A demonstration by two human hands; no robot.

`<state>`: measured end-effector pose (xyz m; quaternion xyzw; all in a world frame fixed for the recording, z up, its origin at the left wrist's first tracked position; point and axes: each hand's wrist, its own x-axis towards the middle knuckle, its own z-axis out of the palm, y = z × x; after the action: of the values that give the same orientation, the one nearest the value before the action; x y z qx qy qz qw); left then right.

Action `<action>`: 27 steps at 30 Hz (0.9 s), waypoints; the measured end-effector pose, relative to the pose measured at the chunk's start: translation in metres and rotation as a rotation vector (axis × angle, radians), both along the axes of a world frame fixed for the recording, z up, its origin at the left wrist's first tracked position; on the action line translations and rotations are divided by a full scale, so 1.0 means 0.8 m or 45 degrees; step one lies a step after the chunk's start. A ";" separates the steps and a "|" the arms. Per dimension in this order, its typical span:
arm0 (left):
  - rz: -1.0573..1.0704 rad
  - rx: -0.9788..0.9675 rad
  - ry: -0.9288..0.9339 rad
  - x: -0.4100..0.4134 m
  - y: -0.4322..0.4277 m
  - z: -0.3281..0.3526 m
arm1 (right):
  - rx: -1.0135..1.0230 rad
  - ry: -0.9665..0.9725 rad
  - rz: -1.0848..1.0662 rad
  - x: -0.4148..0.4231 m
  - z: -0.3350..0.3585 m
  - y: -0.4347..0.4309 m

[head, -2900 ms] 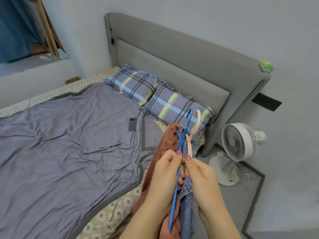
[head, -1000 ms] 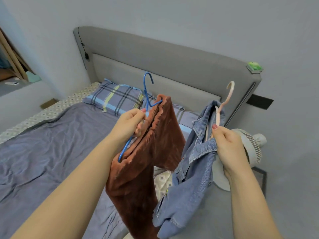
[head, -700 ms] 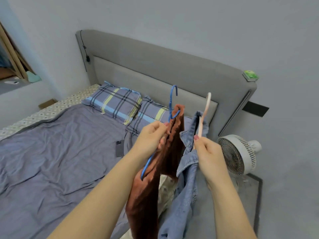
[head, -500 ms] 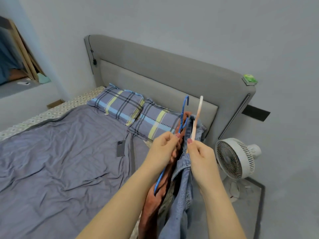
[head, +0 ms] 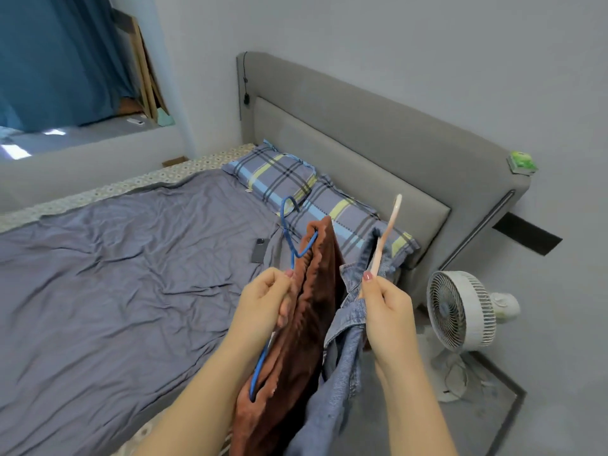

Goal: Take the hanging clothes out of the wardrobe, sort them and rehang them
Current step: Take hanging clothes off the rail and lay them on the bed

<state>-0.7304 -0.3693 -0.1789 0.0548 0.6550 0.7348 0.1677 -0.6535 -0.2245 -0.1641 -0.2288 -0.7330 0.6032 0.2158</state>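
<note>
I am holding two garments on their hangers in front of me, above the near right edge of the bed [head: 98, 291]. The brown fleece garment [head: 302, 324] is hanging on the blue hanger [head: 289, 238], and my left hand [head: 266, 307] is closing around that hanger's neck, thumb and fingers pressed together on the wire, with the lower bar running down past my wrist. The denim jacket [head: 342, 373] is hanging just beside it at 3 o'clock, on the pink hanger [head: 386, 238]. My right hand [head: 385, 311] is pinching the pink stem between thumb and curled fingers. The two garments are touching along their facing edges.

Outward from there: the plaid pillows [head: 316, 199] are lying at 12 o'clock against the grey headboard [head: 394, 143], a dark phone [head: 260, 250] is resting on the sheet at 10 o'clock, and a white fan [head: 460, 314] is standing on the floor at 3 o'clock.

Risk assessment: the fleece appears to be draped rather than fastened, so tilting the blue hanger could be letting it slide off. The hooks are sitting close together; bringing the hands nearer could be tangling them. The jacket's hem is trailing low near the fan, where it could be snagging on the grille.
</note>
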 end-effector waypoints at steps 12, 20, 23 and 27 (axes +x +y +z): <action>0.151 0.031 -0.055 0.042 -0.179 0.016 | 0.030 0.048 0.136 0.011 0.024 -0.167; 0.300 0.141 -0.096 0.048 -0.314 -0.002 | -0.011 -0.005 -0.011 0.005 0.011 -0.231; 0.286 0.120 -0.101 0.039 -0.314 0.000 | 0.004 -0.041 -0.062 -0.006 0.008 -0.239; 0.288 0.075 -0.073 0.008 -0.300 0.007 | -0.056 -0.038 -0.161 -0.040 0.002 -0.243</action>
<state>-0.7240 -0.6095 -0.1734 -0.0353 0.6299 0.7693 0.1007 -0.6854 -0.4192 -0.1627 -0.2883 -0.7067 0.6009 0.2375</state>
